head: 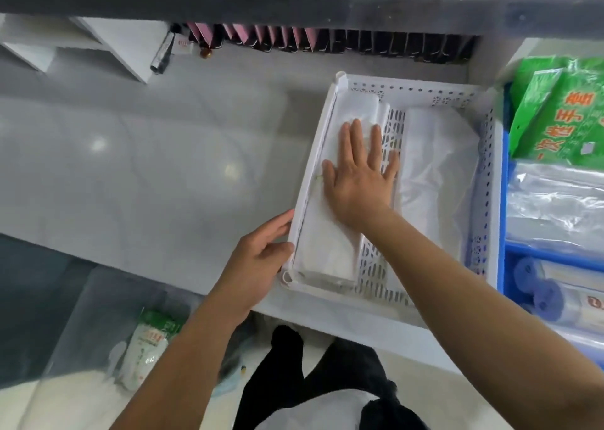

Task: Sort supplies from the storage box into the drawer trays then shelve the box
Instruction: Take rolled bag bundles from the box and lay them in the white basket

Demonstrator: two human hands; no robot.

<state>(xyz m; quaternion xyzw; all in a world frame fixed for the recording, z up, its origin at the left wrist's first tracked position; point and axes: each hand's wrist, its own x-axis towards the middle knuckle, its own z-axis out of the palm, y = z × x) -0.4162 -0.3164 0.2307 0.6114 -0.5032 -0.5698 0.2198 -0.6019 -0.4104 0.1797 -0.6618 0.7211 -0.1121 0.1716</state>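
Pressing flat with our right hand [358,181], fingers spread, we are settling a white bag stack [330,233] into the white tray [425,91] (left side); our left hand [261,256] is lightly holding its rim. Next we are likely reaching down to the clear storage box [98,299] for more.

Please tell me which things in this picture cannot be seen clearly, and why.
Head view only:
- White stack in the white tray: middle hidden under the right hand.
- Blue tray: cut off by the right edge.
- Storage box: contents blurred behind its translucent wall.
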